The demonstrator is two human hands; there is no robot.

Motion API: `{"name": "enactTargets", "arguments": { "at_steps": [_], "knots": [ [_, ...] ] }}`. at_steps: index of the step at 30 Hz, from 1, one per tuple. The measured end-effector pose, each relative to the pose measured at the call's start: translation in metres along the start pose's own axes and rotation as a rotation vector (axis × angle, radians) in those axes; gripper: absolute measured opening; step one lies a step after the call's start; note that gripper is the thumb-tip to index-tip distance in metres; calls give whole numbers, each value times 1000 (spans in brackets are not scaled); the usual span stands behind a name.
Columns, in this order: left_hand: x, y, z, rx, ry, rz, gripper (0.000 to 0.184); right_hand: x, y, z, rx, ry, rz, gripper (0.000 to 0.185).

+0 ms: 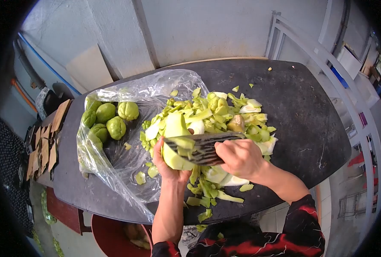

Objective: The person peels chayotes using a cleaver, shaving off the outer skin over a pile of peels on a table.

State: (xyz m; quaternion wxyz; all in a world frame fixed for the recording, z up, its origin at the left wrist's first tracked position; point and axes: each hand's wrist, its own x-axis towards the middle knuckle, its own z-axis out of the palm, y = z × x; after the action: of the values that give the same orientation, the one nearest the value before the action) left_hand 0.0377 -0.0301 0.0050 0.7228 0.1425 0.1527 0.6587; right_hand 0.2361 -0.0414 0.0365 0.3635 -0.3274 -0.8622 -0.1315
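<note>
My left hand (pixel 170 167) is wrapped around a large, pale green, peeled gourd (pixel 175 124), holding it over the table. In my right hand (pixel 242 156) is a broad kitchen knife (pixel 207 149) with a dark, wavy-patterned blade. The blade lies across the gourd's near side, and bits of green peel cling to it. The knife's handle is hidden in my fist. Beneath and beyond both hands spreads a heap of green peelings (pixel 199 113) with some whitish cut pieces (pixel 251 106).
Several whole green chayotes (pixel 116 127) sit in a clear plastic bag (pixel 109 165) on the left of the dark table (pixel 302 128). A red bin (pixel 102 233) stands below the front edge. Wood scraps (pixel 45 147) lie at far left; a grey metal railing (pixel 349 77) runs along the right.
</note>
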Motion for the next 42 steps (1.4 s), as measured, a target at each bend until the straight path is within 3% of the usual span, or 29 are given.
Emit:
{"name": "enactTargets", "arguments": {
  "at_steps": [4, 6, 10, 14, 15, 18, 21, 23, 27, 29, 31, 33, 35, 39, 42],
  "knots": [
    [-7, -4, 5, -102, 57, -23, 59, -1, 4, -1, 20, 47, -48, 16],
    [-8, -4, 2, -27, -113, -97, 58, -6, 27, 19, -65, -121, 165, 11],
    [-6, -5, 8, -63, -111, -140, 62, -9, 33, 20, -53, -96, 204, 13],
    [0, -4, -2, -252, -102, -21, 61, -6, 22, 10, 73, -137, 263, 24],
    [-3, -2, 9, -127, 42, 47, 61, -7, 18, 10, 53, -109, 197, 23],
    [9, 1, -2, -171, 142, 98, 57, -9, 7, 13, 32, -42, 47, 19],
    [6, 1, -2, -200, -16, -7, 58, -5, -3, 4, -81, 51, -150, 10],
    [0, 1, 7, -236, -138, -100, 57, -5, -8, 5, -103, 66, -173, 8],
    [2, -5, 1, -48, 55, -27, 56, -4, -13, 4, -156, 74, -219, 5],
    [1, -7, 0, -78, 26, -36, 56, -3, -14, 3, -176, 71, -231, 5],
    [0, -7, 0, -107, -3, -45, 55, -3, -14, 1, -120, 40, -194, 10],
    [-2, -7, 5, 59, 146, 41, 57, -7, -3, 15, -112, 51, -141, 8],
    [1, -7, 5, 4, 169, 81, 58, -7, 4, 18, -106, 50, -78, 9],
    [1, -3, 0, 0, 123, 58, 57, -16, 8, 22, -89, -3, -14, 12],
    [-1, -2, 8, -24, 113, 81, 58, -12, 17, 17, -17, -83, 65, 25]
  ]
}}
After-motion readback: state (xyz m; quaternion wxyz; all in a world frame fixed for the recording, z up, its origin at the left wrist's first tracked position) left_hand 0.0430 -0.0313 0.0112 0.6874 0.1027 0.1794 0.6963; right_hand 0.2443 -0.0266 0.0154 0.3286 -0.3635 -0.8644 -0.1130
